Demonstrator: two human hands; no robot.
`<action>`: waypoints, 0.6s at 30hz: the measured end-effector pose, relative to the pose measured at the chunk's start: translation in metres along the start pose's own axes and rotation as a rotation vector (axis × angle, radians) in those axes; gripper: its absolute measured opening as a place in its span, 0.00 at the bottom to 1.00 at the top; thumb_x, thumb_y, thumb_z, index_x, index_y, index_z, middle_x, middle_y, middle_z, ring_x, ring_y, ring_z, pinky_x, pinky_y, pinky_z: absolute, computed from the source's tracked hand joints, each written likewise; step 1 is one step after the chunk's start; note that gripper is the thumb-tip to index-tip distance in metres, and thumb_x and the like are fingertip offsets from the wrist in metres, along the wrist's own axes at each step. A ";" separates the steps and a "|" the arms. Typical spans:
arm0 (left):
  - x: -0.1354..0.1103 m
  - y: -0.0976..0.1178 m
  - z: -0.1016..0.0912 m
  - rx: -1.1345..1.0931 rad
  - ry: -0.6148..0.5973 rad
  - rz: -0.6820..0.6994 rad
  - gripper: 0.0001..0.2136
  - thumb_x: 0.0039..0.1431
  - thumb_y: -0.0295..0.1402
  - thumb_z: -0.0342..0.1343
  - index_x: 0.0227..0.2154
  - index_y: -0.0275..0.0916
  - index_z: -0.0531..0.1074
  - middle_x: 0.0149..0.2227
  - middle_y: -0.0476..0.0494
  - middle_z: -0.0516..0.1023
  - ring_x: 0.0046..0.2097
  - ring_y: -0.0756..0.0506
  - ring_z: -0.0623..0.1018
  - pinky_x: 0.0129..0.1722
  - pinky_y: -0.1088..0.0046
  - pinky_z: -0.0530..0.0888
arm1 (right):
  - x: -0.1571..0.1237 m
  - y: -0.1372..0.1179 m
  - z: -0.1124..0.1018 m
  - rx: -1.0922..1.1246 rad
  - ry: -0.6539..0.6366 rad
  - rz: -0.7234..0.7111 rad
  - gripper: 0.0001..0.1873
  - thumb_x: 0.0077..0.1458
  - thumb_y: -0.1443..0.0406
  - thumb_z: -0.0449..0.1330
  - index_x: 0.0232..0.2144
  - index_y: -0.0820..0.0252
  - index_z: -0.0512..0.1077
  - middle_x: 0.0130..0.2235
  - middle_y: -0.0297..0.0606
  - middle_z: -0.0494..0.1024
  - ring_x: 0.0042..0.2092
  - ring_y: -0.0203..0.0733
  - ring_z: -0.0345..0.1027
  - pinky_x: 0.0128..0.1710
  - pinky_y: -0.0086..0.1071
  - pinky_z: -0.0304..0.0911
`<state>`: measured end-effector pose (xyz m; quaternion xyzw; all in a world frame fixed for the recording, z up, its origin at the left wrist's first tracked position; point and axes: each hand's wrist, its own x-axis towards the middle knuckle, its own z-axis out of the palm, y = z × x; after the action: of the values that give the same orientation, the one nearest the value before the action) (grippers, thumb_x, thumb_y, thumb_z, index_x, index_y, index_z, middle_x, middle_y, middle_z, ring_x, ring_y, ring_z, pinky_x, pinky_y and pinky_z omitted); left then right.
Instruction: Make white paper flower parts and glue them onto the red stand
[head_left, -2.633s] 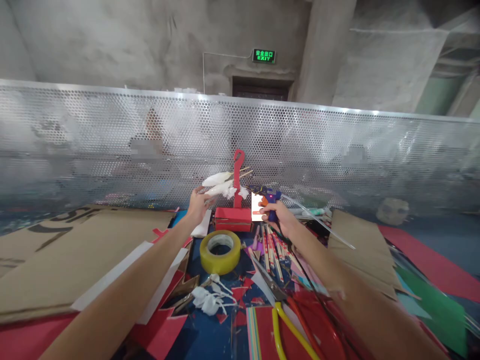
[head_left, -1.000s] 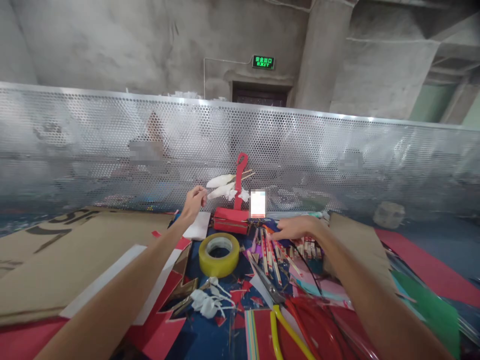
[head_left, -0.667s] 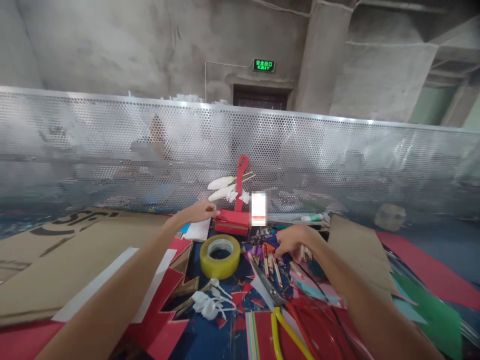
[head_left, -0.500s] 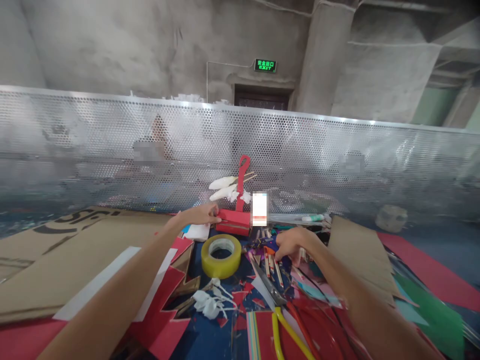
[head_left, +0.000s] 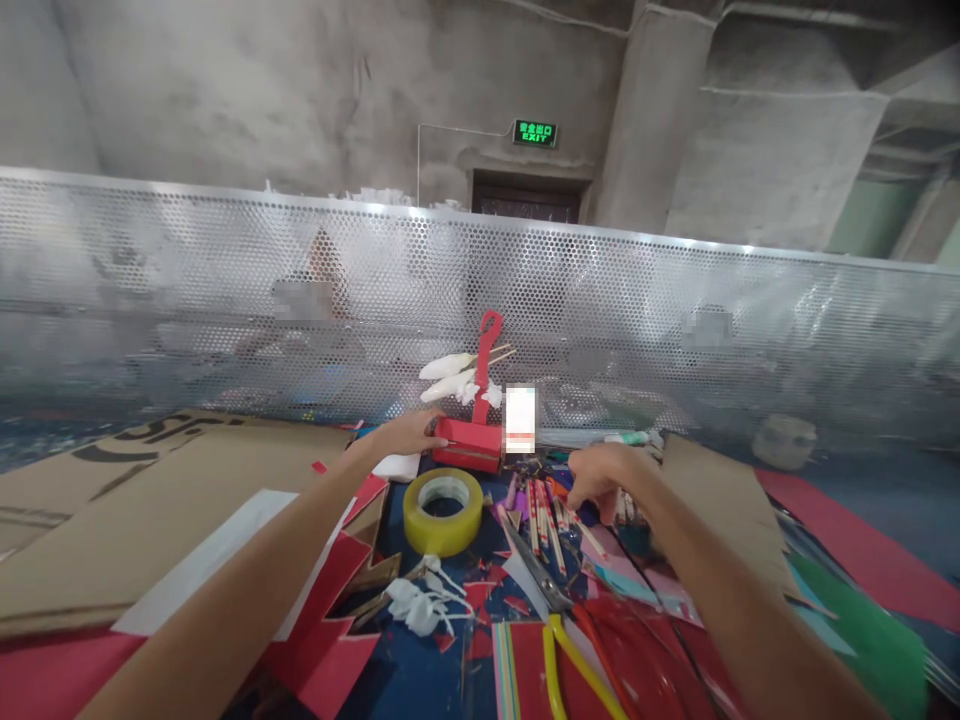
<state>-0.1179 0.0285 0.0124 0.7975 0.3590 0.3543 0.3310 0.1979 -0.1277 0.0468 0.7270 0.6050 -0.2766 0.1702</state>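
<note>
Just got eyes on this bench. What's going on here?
A person's left hand holds the left end of a red box. A red strip with a looped top stands up behind it, with white petal shapes beside the strip. The right hand is down at a blue-and-orange tool; its grip is hidden. A yellow tape roll and open scissors lie nearer the person.
</note>
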 end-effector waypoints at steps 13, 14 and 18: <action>-0.005 0.012 0.010 -0.023 0.078 -0.029 0.16 0.32 0.26 0.74 0.21 0.43 0.72 0.18 0.51 0.66 0.25 0.44 0.69 0.39 0.69 0.69 | 0.002 -0.019 0.013 -0.066 -0.081 0.096 0.13 0.54 0.61 0.61 0.24 0.66 0.73 0.23 0.43 0.78 0.35 0.51 0.79 0.38 0.40 0.72; -0.005 0.012 0.011 -0.044 0.095 -0.031 0.15 0.34 0.26 0.74 0.20 0.43 0.71 0.19 0.50 0.66 0.26 0.43 0.70 0.40 0.69 0.70 | 0.001 -0.020 0.013 -0.070 -0.083 0.092 0.14 0.54 0.60 0.62 0.23 0.66 0.73 0.24 0.44 0.78 0.35 0.51 0.79 0.38 0.40 0.72; -0.003 0.014 0.009 -0.041 0.173 0.033 0.13 0.38 0.28 0.72 0.20 0.43 0.71 0.21 0.48 0.70 0.29 0.42 0.74 0.38 0.70 0.71 | -0.003 -0.020 0.012 -0.043 -0.025 0.080 0.17 0.48 0.56 0.68 0.25 0.68 0.76 0.25 0.48 0.80 0.34 0.54 0.78 0.37 0.41 0.72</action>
<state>-0.1077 0.0167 0.0175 0.7628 0.3659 0.4345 0.3089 0.1762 -0.1328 0.0404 0.7434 0.5790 -0.2656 0.2041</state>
